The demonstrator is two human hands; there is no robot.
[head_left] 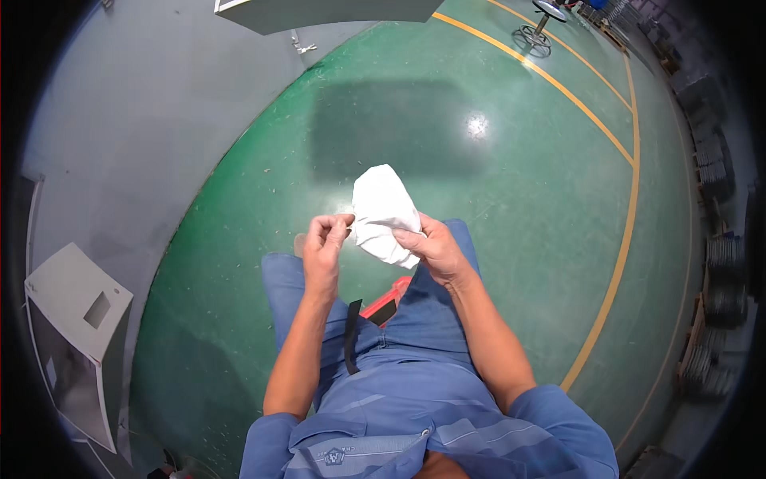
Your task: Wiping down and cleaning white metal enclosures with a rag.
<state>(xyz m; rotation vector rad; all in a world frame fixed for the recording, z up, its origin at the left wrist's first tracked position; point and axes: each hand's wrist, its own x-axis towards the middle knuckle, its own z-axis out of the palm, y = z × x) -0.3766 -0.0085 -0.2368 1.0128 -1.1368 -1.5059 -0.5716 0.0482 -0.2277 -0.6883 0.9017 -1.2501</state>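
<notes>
A folded piece of white cloth (383, 199) is held up in front of my body, above my knees. My right hand (437, 249) grips its lower right side, with the thumb lying across the near face and the fingers behind, mostly hidden. At the cloth's left edge, my left hand (322, 246) is closed in a pinch, thumb against the fingers, seemingly on a small bit of the fabric. Whether the cloth is a glove, a bag or a plain rag cannot be made out.
A red object with a black part (383, 311) shows between my legs. At lower left stands a grey metal box (80, 299); another grey casing (335, 17) juts in above. A round stool (539, 33) is far right on the green floor (542, 191), beyond yellow lines. Stacked items (724, 271) line the right.
</notes>
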